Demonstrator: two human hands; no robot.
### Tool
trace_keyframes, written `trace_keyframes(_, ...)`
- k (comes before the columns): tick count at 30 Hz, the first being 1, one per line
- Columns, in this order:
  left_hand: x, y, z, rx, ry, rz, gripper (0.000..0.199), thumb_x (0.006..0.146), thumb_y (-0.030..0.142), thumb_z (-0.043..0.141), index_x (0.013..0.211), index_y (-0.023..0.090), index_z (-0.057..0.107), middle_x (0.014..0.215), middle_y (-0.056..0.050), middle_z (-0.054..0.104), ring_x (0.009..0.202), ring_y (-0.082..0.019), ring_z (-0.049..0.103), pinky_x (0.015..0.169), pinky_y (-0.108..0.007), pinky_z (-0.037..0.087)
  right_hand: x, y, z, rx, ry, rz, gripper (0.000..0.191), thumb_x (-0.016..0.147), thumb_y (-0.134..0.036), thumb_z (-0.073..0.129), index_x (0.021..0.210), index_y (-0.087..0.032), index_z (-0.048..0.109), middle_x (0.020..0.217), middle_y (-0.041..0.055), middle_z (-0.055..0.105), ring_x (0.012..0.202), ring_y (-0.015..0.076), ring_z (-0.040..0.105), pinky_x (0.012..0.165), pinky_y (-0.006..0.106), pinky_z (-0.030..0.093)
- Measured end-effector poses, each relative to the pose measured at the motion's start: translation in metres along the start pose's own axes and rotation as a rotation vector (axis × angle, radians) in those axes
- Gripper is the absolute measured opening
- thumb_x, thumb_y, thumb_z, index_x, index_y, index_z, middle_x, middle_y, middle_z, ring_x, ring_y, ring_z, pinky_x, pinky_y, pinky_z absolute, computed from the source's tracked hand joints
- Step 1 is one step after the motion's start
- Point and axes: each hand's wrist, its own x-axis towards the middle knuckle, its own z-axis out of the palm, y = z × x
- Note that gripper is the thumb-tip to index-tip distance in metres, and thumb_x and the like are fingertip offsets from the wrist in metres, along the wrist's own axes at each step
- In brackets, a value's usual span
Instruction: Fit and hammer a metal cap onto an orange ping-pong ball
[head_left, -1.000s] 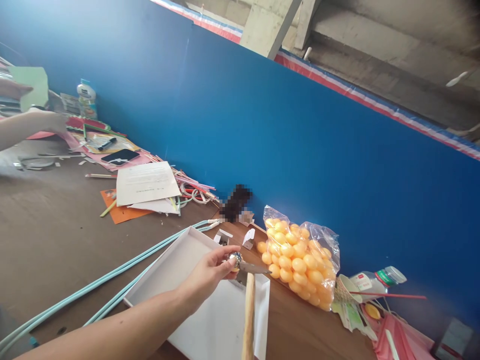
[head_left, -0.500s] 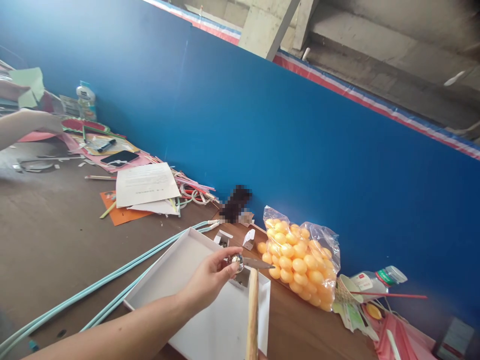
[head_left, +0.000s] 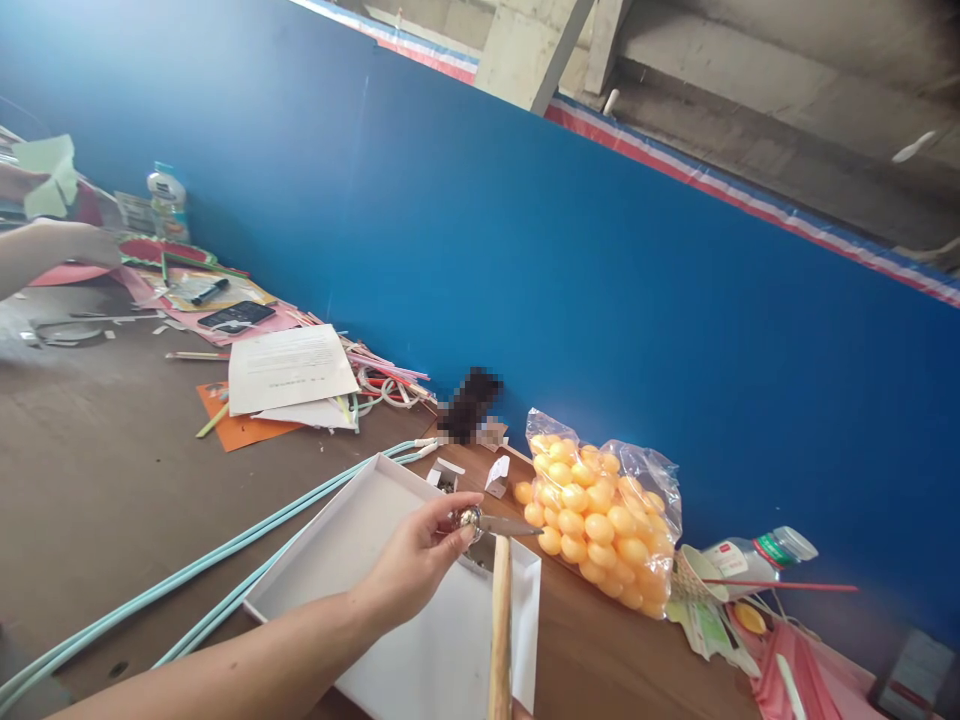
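Observation:
My left hand pinches a shiny, rounded silver metal piece between thumb and fingers. Right beside that piece is the head of a hammer, its pointed end towards the right. Whether the round piece touches the hammer head or belongs to it, I cannot tell. The hammer's wooden handle runs down to the bottom edge, where a sliver of my right hand shows around it; most of that hand is out of view. Beneath both hands is a shallow white box, with small metal bits near its far corner.
Small open cartons stand behind the box. A bag of orange balls leans by the blue partition. Light blue cords cross the table leftward, near papers and a phone. Another person's hand is far left. A bottle lies right.
The hammer and the round metal piece have shifted very slightly left in view. My left hand keeps its pinch. The phone's screen looks lighter now.

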Motion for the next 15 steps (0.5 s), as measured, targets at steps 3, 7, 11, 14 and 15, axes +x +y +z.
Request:
trace_keyframes(3,-0.001,0.002,0.0,0.057,-0.009,-0.018,0.043,0.078,0.041,0.058,0.117,0.023,0.058,0.088,-0.005,0.06,0.08,-0.016,0.05,0.073,-0.027,0.041,0.028,0.001,0.026,0.004,-0.012,-0.028,0.051,0.093,-0.038,0.021,0.093,-0.018,0.068,0.072,0.0018,0.065,0.068,0.0102,0.068,0.047,0.01,0.042)
trace_keyframes(7,-0.004,0.01,0.002,0.161,-0.02,-0.01,0.04,0.08,0.039,0.056,0.117,0.023,0.058,0.092,-0.005,0.06,0.081,-0.016,0.05,0.075,-0.028,0.041,0.041,0.006,0.041,0.01,-0.027,-0.063,0.046,0.091,-0.031,0.022,0.098,-0.023,0.067,0.076,0.0018,0.067,0.068,0.0111,0.068,0.045,0.009,0.042)
trace_keyframes(11,-0.007,0.014,0.004,0.257,-0.027,0.088,0.033,0.082,0.032,0.052,0.114,0.025,0.058,0.104,-0.004,0.059,0.085,-0.016,0.052,0.081,-0.03,0.042,0.041,0.011,0.044,0.004,-0.038,-0.082,0.042,0.09,-0.027,0.025,0.099,-0.027,0.066,0.083,0.0005,0.068,0.076,0.0137,0.069,0.047,0.01,0.045)
trace_keyframes(14,-0.008,0.015,0.004,0.282,-0.039,0.13,0.031,0.083,0.028,0.051,0.113,0.027,0.058,0.114,-0.004,0.056,0.09,-0.016,0.053,0.085,-0.031,0.041,0.04,0.013,0.047,-0.012,-0.05,-0.077,0.042,0.09,-0.027,0.025,0.096,-0.026,0.067,0.087,0.001,0.068,0.086,0.0175,0.067,0.049,0.01,0.047)
trace_keyframes(15,-0.009,0.015,0.005,0.289,-0.041,0.137,0.031,0.083,0.027,0.05,0.113,0.027,0.058,0.116,-0.004,0.055,0.091,-0.016,0.053,0.085,-0.031,0.041,0.04,0.013,0.047,-0.019,-0.055,-0.074,0.042,0.09,-0.027,0.025,0.095,-0.026,0.067,0.088,0.0014,0.068,0.089,0.0188,0.067,0.05,0.011,0.048)
